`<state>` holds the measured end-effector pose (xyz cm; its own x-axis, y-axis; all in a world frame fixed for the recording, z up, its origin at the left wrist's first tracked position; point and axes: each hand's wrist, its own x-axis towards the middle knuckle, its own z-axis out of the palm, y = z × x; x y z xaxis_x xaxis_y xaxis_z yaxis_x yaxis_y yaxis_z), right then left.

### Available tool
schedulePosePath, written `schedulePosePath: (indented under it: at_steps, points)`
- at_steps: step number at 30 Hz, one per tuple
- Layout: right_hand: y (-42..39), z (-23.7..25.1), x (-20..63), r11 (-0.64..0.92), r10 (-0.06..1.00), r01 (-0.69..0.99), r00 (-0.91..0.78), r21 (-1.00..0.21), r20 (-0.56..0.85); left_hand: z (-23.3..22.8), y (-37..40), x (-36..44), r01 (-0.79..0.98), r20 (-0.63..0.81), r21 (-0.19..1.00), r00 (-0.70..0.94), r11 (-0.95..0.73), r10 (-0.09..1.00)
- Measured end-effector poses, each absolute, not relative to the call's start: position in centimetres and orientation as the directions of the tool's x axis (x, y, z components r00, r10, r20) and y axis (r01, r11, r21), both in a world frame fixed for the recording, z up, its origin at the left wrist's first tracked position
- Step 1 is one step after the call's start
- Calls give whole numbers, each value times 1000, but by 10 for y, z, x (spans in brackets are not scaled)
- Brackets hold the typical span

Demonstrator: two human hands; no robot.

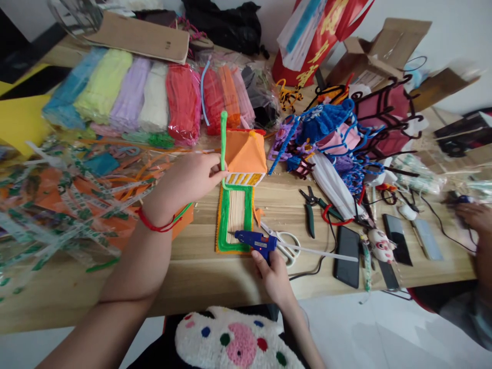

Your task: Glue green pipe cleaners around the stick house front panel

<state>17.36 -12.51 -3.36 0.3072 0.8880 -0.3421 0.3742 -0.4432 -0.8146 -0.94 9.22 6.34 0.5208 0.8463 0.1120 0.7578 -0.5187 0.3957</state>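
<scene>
My left hand (207, 171) pinches a green pipe cleaner (223, 136) that stands upright beside a small model house (246, 154) with an orange roof. Its lower end bends along the front of the house. The house sits at the far end of a base (236, 215) with a green border and a strip of thin wooden sticks down the middle. In my right hand (274, 271) is a blue glue gun (255, 243), its nozzle pointing left over the near part of the base. A long clear glue stick (323, 253) sticks out of its back.
White-handled scissors (288, 248) and green-handled pliers (310, 218) lie right of the base. A phone (346, 256) is farther right. Packed pipe cleaners (184, 102) line the back, and plastic scraps (77, 215) heap at left. Another person's hand (474, 215) shows at the right edge.
</scene>
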Motion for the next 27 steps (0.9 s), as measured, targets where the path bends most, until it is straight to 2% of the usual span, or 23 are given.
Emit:
schedulePosePath:
  at_steps: [3, 9, 27]
  points:
    - [-126, -33, 174, -496, 864, 331, 284, -803, -416, 64, 92, -9, 753, 104, 410, 522, -515, 847]
    - [-128, -30, 176, -479, 873, 346, 282, -807, -398, 64, 91, -8, 770, 100, 398, 505, -499, 858]
    - [-135, -25, 185, -596, 803, 325, 265, -735, -534, 67, 90, -8, 744, 101, 363, 567, -561, 817]
